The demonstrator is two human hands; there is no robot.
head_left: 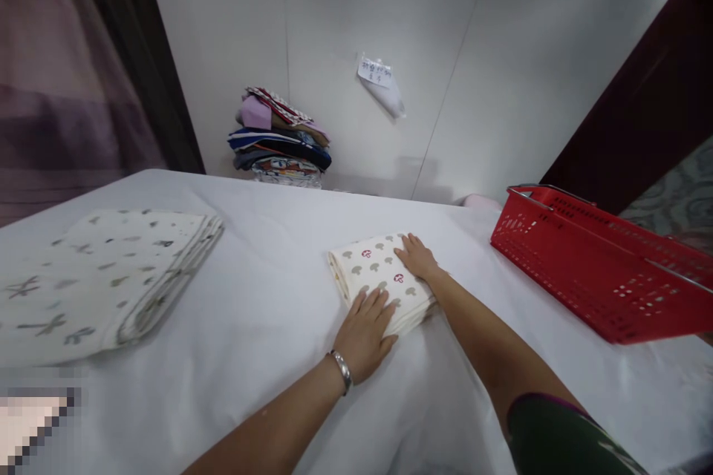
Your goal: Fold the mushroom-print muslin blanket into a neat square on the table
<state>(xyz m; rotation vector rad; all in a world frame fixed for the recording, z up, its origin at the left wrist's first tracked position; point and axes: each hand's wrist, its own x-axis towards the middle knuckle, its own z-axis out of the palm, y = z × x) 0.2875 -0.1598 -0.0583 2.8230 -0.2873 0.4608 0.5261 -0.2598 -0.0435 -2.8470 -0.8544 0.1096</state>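
Note:
A small folded cream cloth (384, 263), printed with grey and red mushroom shapes, lies on the white-covered table (267, 267). My left hand (365, 332), below a silver bracelet on the wrist, rests on the cloth's near edge with its fingers stretched out. At the far right edge of the cloth, my right hand (417, 256) lies flat, fingers extended over the top. Neither hand grips anything. Layered folds show along the cloth's left side and near edge; part of the right side is hidden by my right hand and forearm.
A larger folded white cloth with leaf and insect prints (111, 274) lies at the left. A red plastic basket (601, 267) with metal handles stands at the right. Behind the table's far edge rises a stack of folded clothes (278, 137), against a wall with a paper note (376, 73).

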